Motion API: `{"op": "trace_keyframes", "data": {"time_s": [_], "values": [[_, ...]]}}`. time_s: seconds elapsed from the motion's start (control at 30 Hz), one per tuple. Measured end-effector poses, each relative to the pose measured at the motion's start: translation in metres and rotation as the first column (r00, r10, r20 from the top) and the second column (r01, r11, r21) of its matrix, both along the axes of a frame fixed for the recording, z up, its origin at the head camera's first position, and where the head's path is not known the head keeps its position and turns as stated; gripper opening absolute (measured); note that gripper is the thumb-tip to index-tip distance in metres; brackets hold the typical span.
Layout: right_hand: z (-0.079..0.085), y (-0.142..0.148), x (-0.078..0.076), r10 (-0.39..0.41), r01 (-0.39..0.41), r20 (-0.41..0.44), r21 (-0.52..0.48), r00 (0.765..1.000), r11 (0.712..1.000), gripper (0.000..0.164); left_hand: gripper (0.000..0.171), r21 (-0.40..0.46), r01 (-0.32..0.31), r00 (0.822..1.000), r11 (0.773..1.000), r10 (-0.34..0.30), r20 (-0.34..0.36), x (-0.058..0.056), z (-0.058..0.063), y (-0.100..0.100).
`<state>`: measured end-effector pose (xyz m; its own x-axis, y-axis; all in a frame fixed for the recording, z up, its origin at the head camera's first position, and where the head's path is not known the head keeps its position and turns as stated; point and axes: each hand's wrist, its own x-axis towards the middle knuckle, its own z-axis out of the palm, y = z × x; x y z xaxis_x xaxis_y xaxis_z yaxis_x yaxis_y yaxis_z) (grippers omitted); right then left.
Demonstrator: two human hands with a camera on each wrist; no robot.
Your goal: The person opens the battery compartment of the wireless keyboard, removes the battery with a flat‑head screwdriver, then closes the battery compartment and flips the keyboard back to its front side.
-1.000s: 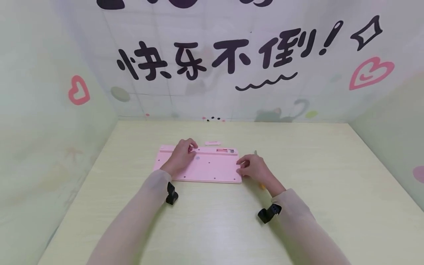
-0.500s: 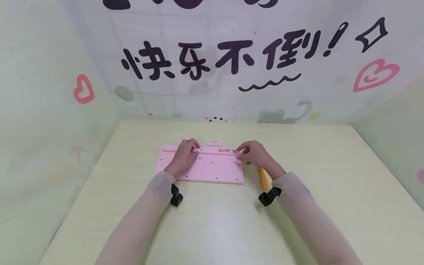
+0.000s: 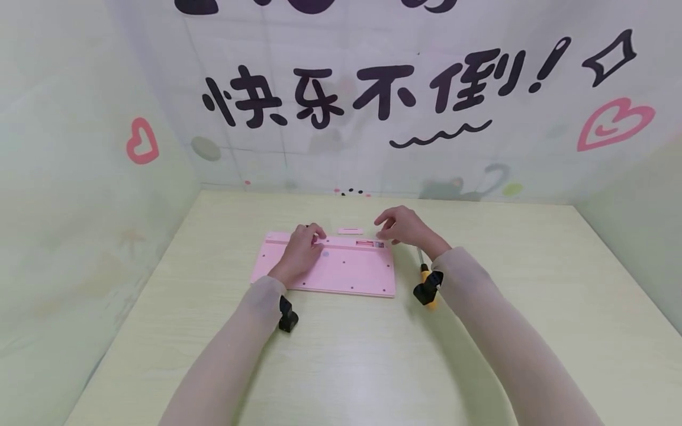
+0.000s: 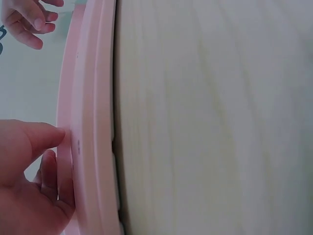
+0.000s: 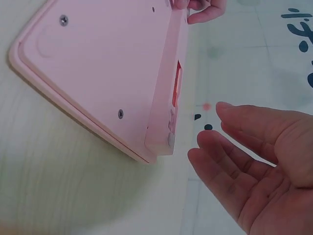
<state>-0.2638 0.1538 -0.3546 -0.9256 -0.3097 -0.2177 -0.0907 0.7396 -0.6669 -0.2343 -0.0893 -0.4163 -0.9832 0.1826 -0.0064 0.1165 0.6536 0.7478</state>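
A pink keyboard (image 3: 341, 275) lies underside up on the table, with small screws dotted over its back. Near the right end of its raised ridge, a battery compartment (image 3: 367, 243) is uncovered and something red shows inside. My left hand (image 3: 303, 253) grips that ridge left of centre, the thumb on the near side and the fingers over the far side. Past the keyboard's far right corner hovers my right hand (image 3: 405, 227), fingers loosely bent, nothing held; the right wrist view shows this hand (image 5: 259, 166) apart from the keyboard. A small pink battery cover (image 3: 350, 231) lies behind the keyboard.
A screwdriver (image 3: 424, 273) with a yellow and black handle lies right of the keyboard, partly hidden under my right wrist. The pale table (image 3: 341, 367) ends at a printed backdrop (image 3: 341, 154), with side walls left and right.
My right hand has moved away along the keyboard's right side to beyond its far corner, uncovering more of the screwdriver. My left hand keeps its hold on the ridge.
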Motion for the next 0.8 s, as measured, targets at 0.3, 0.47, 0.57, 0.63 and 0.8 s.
{"op": "trace_keyframes", "data": {"time_s": [0.3, 0.47, 0.57, 0.63, 0.8], "values": [[-0.012, -0.006, -0.026, 0.036, -0.036, -0.012, 0.008, 0.999, 0.999, 0.032, 0.012, -0.008, -0.001, 1.000, 1.000, 0.001, -0.009, 0.001, -0.001, 0.000], [-0.017, -0.010, -0.034, 0.035, -0.035, -0.010, -0.011, 0.999, 0.999, 0.031, 0.012, -0.009, 0.000, 1.000, 1.000, 0.000, -0.010, 0.002, 0.000, -0.001], [-0.019, -0.014, -0.036, 0.052, -0.053, -0.009, -0.021, 0.999, 0.998, 0.031, 0.012, -0.009, 0.003, 1.000, 1.000, -0.003, -0.012, 0.002, 0.001, -0.001], [-0.019, -0.018, -0.037, 0.066, -0.066, -0.003, -0.024, 0.998, 0.997, 0.031, 0.012, -0.009, 0.005, 1.000, 1.000, -0.005, -0.015, 0.001, 0.001, -0.001], [-0.021, -0.029, -0.039, 0.078, -0.078, 0.020, 0.011, 0.997, 0.997, 0.031, 0.012, -0.007, 0.008, 1.000, 1.000, -0.008, -0.023, -0.001, -0.003, -0.001]]}}
